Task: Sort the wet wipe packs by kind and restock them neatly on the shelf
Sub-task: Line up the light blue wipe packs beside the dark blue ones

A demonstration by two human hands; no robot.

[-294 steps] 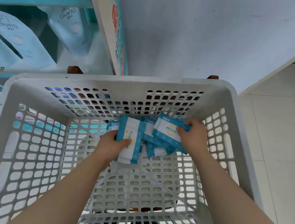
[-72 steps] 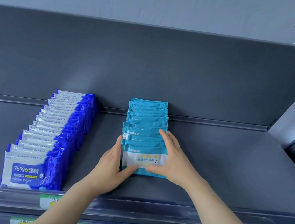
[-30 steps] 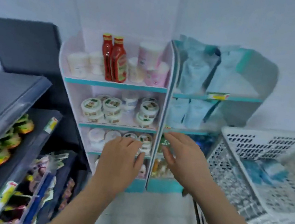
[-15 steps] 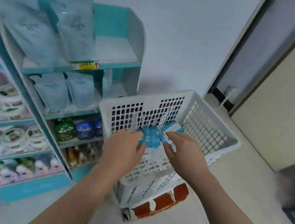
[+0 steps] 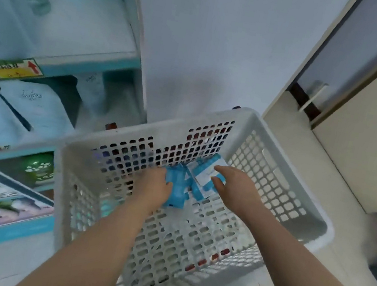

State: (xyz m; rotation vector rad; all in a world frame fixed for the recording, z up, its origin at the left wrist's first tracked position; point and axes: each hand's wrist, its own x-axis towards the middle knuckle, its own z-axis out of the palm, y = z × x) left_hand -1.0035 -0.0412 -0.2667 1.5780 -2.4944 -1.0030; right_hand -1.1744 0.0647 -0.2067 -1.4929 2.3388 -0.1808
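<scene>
Partly, left hand [image 5: 153,188] hides blurred packs [image 5: 177,194]; right hand [image 5: 233,188] grip unclear.

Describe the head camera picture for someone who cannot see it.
Two bare hands reach into a white perforated basket for light blue wet wipe packs lying by its far wall. The left hand touches one pack; the right hand, fingers spread, hovers by another. A teal shelf unit stands at left.

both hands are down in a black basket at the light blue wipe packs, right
Not quite: the basket is white, not black. The head view shows the left hand and right hand down in it at the light blue wipe packs.
</scene>
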